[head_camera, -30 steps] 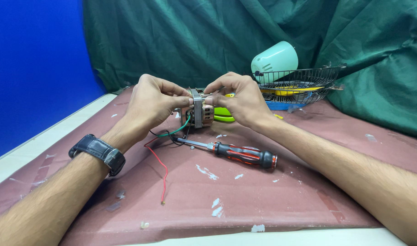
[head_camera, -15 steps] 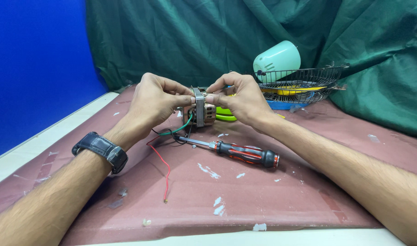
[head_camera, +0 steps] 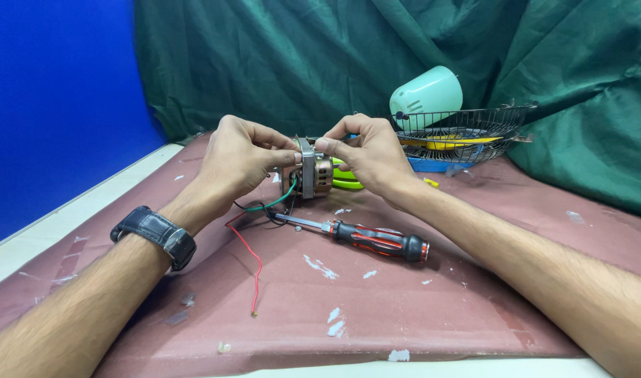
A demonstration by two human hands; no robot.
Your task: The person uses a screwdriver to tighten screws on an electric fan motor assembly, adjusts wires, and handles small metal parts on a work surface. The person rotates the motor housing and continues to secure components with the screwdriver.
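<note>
Two hands are raised above the bench (head_camera: 474,322), near a red-and-black screwdriver (head_camera: 376,239) and a loose red wire (head_camera: 250,266). A small electric motor (head_camera: 312,170) is pinched between the left hand (head_camera: 240,157) fingers and the right hand (head_camera: 366,154) fingers. Behind, a wire fan guard (head_camera: 467,133) and a pale green housing (head_camera: 427,94) are seen.

You have no packages, labels, signs or screens in front of you here. Nothing on the table (head_camera: 376,308) carries a printed wrapper or sticker that can be made out, and the blue and green backdrops at the far side are plain cloth with no signs on them.
</note>
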